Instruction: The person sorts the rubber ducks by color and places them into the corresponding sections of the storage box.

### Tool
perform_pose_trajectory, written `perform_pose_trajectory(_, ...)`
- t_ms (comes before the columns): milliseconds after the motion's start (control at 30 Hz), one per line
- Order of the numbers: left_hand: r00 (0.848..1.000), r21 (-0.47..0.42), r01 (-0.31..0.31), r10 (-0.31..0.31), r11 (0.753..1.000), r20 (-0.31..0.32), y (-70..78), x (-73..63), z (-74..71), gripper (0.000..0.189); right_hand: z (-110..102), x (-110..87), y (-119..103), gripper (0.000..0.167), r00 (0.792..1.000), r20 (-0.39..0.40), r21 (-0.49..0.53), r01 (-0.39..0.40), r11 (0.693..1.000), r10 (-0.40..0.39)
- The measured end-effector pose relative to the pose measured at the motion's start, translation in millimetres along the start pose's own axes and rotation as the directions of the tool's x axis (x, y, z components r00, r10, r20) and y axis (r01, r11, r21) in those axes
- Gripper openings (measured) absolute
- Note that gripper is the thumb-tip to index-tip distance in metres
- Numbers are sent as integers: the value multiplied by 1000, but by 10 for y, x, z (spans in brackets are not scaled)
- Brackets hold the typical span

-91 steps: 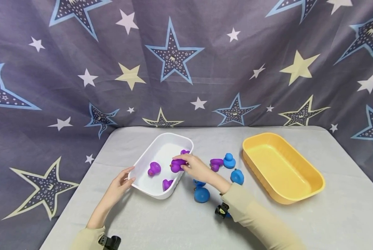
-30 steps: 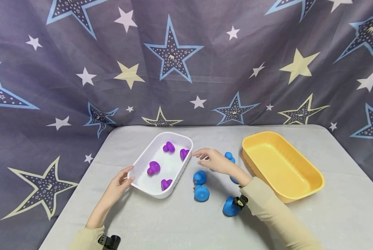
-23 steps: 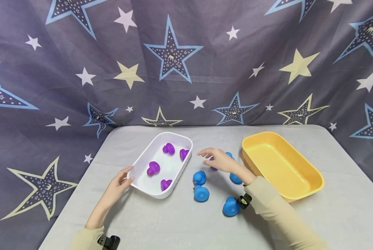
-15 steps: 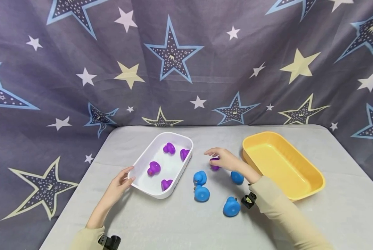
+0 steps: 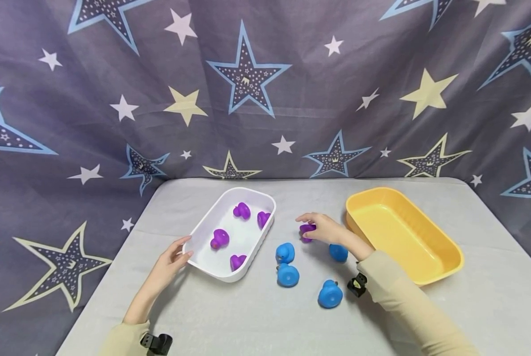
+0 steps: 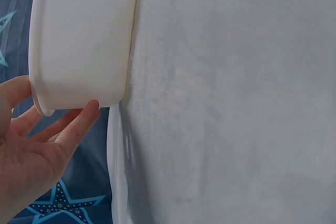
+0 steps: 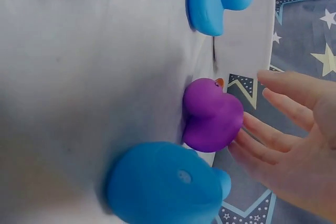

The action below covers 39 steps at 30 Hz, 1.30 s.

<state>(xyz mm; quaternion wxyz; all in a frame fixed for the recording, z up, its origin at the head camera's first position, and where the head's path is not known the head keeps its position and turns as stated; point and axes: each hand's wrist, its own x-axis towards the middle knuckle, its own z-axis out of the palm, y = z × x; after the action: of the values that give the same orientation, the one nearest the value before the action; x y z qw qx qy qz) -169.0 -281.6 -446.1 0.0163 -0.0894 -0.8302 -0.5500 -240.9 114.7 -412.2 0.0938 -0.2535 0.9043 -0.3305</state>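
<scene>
In the head view my left hand [image 5: 167, 264] holds the near left corner of a white plastic bin [image 5: 214, 217], with fingertips at its rim. The left wrist view shows that bin [image 6: 84, 40] from outside, my fingers against its end wall. Several purple rubber ducks [image 5: 221, 239] lie inside it. To the right, my right hand [image 5: 323, 228] is over another purple rubber duck [image 5: 307, 230] on the table. Seen from the right wrist, my fingers are spread, with two fingertips at the side of this purple duck [image 7: 212, 119]; the upper finger and thumb stand apart from it.
Several blue rubber ducks [image 5: 287, 275] lie around the right hand, one [image 5: 338, 252] just beneath the wrist and another [image 5: 330, 294] nearer the front. A yellow bin [image 5: 396, 232] stands at right on the grey-covered table [image 5: 230, 326]. A star-patterned curtain [image 5: 247, 133] hangs behind.
My right hand was holding a purple duck over the white bin; that duck now lies inside. The hand has moved right to the purple duck on the table. My left hand has stayed.
</scene>
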Motion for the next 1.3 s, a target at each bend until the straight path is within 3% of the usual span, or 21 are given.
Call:
perform_pose_trajectory(700,1000,-34,-25,25,999,7,-8,11,6,46,12,50,140,31,999,3,-68,53,996,-53)
perform_pose_trajectory(1300,1000,-40,-12,12,999,16,12,3,-6,47,61,48,183,27,999,-35,-93,36,995,-39)
